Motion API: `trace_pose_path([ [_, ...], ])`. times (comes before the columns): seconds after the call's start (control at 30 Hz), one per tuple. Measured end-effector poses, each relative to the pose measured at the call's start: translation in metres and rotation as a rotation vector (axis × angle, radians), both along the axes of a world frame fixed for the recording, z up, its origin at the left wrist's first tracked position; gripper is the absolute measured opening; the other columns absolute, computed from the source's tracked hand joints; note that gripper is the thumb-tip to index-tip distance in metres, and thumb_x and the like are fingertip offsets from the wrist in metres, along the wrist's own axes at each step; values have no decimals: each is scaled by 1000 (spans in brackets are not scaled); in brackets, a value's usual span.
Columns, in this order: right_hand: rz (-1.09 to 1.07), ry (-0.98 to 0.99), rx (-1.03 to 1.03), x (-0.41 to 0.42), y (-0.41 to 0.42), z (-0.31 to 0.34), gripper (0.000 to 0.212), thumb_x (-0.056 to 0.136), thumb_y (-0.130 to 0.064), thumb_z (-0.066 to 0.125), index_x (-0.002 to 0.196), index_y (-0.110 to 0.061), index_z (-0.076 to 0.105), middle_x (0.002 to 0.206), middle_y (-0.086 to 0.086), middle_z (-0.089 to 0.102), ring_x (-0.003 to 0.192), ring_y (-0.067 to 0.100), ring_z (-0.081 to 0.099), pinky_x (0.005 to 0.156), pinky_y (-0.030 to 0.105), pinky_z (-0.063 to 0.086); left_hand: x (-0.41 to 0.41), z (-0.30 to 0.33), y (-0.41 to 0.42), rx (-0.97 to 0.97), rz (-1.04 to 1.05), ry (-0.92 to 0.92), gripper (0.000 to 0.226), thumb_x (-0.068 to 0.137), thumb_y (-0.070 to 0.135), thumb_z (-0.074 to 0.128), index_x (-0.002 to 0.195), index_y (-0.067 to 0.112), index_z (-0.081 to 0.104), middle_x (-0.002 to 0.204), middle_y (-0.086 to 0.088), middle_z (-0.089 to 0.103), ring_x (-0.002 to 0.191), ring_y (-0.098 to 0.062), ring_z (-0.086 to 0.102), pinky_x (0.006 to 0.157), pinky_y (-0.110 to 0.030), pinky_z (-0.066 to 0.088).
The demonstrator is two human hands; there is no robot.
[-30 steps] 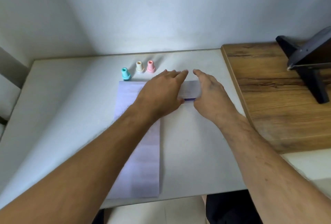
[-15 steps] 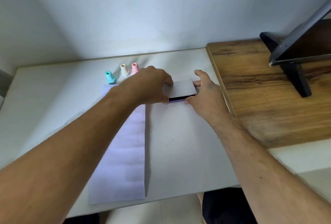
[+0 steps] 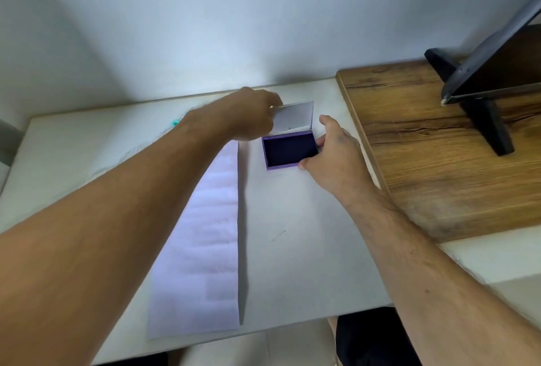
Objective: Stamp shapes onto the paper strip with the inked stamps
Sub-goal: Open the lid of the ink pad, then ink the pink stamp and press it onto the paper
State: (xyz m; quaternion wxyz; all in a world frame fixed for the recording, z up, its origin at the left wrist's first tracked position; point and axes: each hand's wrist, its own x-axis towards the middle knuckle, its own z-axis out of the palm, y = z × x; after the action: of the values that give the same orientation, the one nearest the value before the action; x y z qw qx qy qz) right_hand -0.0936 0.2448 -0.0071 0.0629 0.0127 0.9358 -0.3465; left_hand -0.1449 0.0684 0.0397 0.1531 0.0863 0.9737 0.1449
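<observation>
A purple ink pad [image 3: 288, 150] lies open on the white table, its dark pad exposed. Its pale lid [image 3: 294, 116] stands raised behind it. My left hand [image 3: 251, 115] pinches the lid's left edge. My right hand [image 3: 333, 151] grips the ink pad's base at its right side. A long white paper strip [image 3: 205, 248] runs from my left hand toward the table's front edge. Only a sliver of the teal stamp [image 3: 175, 122] shows past my left forearm; the other stamps are hidden.
A wooden board [image 3: 424, 146] lies to the right of the ink pad. On it stands a dark stand [image 3: 483, 113] holding a tilted screen. A white wall closes off the back of the white table [image 3: 73, 154].
The ink pad was closed under both hands. My left hand has lifted its lid upright while my right hand holds the base. The view has shifted to the right.
</observation>
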Motion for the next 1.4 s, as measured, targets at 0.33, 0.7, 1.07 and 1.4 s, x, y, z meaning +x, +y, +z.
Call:
trace_pose_path([
  [0.33, -7, 9, -10, 0, -1, -2, 90, 75, -8, 77, 149, -16, 28, 122, 11, 59, 117, 27, 54, 84, 24, 42, -18, -9, 6, -107, -114, 83, 16, 92, 5, 40, 87, 11, 54, 84, -2, 43, 96, -26, 51, 74, -31, 35],
  [0.7, 64, -18, 68, 14, -14, 8, 119, 52, -57, 83, 148, -26, 19, 138, 6, 42, 126, 28, 40, 92, 35, 46, -19, -23, 5, -107, -55, 146, 42, 91, 25, 57, 130, 39, 56, 120, -1, 65, 111, -25, 58, 91, -41, 51],
  [1.07, 83, 29, 288, 25, -21, 1, 120, 53, -56, 81, 147, -20, 15, 137, 13, 40, 123, 31, 36, 88, 39, 47, -4, -30, -1, -159, -41, 229, 37, 83, 9, 61, 116, 22, 69, 113, -7, 68, 106, -30, 60, 84, -34, 48],
  [1.4, 68, 56, 278, 26, -22, 0, 118, 53, -60, 80, 146, -20, 18, 133, 13, 44, 120, 31, 37, 87, 40, 46, 4, -24, 1, -121, 3, 208, 34, 83, 13, 65, 116, 19, 71, 111, -9, 70, 104, -30, 62, 84, -35, 51],
])
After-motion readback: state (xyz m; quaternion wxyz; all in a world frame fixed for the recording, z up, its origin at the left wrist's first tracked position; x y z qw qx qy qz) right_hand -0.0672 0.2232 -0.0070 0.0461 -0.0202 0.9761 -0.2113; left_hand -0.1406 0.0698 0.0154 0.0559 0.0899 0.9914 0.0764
